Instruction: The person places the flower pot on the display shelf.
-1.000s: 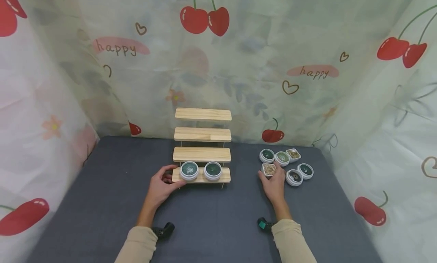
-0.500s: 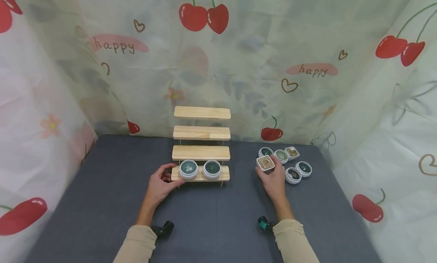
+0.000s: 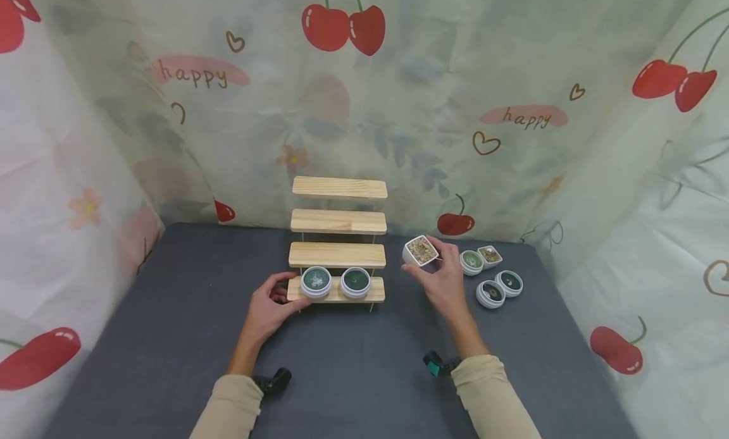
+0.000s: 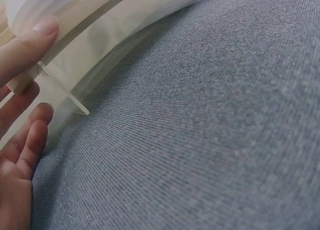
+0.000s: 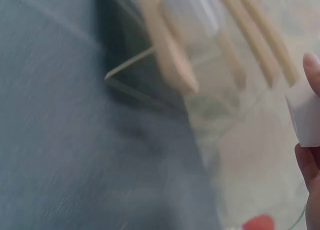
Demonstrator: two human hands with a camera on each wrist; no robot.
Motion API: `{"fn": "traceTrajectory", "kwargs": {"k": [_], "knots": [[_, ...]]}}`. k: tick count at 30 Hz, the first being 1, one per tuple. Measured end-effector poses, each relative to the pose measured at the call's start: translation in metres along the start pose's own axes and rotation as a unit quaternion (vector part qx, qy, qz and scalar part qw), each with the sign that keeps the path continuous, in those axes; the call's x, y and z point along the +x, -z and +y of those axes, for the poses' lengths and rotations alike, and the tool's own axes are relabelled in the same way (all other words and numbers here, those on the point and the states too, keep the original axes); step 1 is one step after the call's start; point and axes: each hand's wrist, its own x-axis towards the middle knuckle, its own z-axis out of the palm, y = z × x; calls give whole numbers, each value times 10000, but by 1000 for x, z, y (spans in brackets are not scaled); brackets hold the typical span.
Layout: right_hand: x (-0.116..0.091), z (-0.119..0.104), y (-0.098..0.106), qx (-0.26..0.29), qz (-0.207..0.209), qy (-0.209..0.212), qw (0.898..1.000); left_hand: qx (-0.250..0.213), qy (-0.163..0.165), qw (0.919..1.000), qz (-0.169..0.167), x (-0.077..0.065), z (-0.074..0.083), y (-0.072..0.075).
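Observation:
My right hand [image 3: 441,274] pinches a small square white pot [image 3: 420,250] filled with tan grit, held in the air right of the tiered wooden stand [image 3: 337,255]. In the right wrist view the pot's white side [image 5: 306,115] shows between thumb and fingers. My left hand [image 3: 270,309] grips the left end of the stand's lowest step. In the left wrist view, the thumb [image 4: 37,39] lies on top of the step, close by a pot's white base [image 4: 42,7], with fingers beneath. Two round white pots with dark green tops, a left one [image 3: 316,281] and a right one [image 3: 355,281], sit on that step.
Right of the stand are a round light-green pot [image 3: 471,262], a square pot [image 3: 490,255], a dark-centred round pot [image 3: 490,294] and a dark green one [image 3: 509,283]. Printed cloth [image 3: 398,110] hangs behind the dark grey tabletop [image 3: 353,369].
My right hand has lifted the square pot from the group and carried it left toward the stand. The left hand keeps its hold on the step.

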Motion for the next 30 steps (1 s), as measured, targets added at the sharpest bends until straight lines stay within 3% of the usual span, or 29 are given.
{"fn": "traceTrajectory", "kwargs": {"k": [5, 15, 19, 23, 30], "knots": [[9, -26, -11, 579, -350, -128, 9976, 50, 79, 10000, 22, -1, 5, -1], [20, -63, -44, 460, -1238, 178, 9911, 74, 112, 9999, -74, -8, 32, 2], [25, -72, -57, 477, -1474, 247, 9876, 87, 135, 9998, -69, -4, 18, 0], [29, -80, -70, 723, -1593, -22, 9846, 68, 58, 10000, -19, 1, 3, -1], [33, -87, -88, 941, -1831, -385, 9778, -11, -26, 10000, 4, 0, 1, 0]]}}
